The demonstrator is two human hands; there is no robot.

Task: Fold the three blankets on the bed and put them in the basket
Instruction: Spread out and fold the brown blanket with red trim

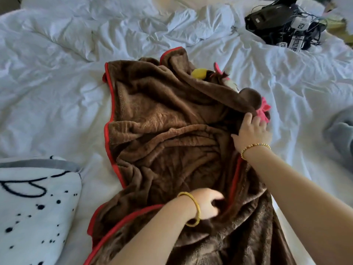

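Observation:
A brown fleece blanket [172, 134] with red trim and a cartoon hood lies rumpled across the middle of the white bed [57, 83]. My right hand [253, 131] grips its right edge beside a pink bow. My left hand [207, 204] reaches into a fold near the red trim at the lower centre, its fingers blurred and partly buried in the cloth. A white blanket [32, 211] with black spots and line drawings lies folded at the lower left. A grey blanket [342, 136] shows at the right edge. No basket is in view.
A black bag with tangled cables and tagged devices [282, 23] sits on the bed at the upper right. The white duvet is crumpled across the far side and left.

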